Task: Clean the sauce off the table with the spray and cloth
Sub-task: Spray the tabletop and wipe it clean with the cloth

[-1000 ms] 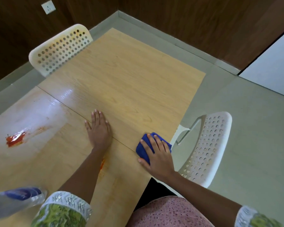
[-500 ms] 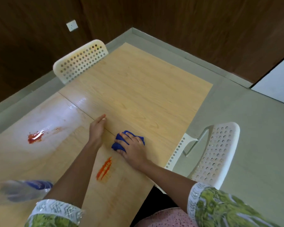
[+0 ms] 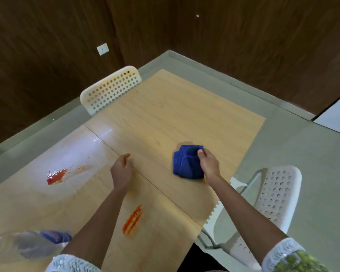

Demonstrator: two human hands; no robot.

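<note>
Wood table (image 3: 165, 118) carried two sauce marks: wet smear (image 3: 55, 176) far left, streak (image 3: 133, 219) near front edge. Spray (image 3: 28, 245) lay blurred at left corner. Right hand (image 3: 209, 165) pinched bunched cloth (image 3: 186, 162); left hand (image 3: 122, 170) empty, half curled. Step: readying cloth. Next move likely needs cloth pressed onto streak.
</note>
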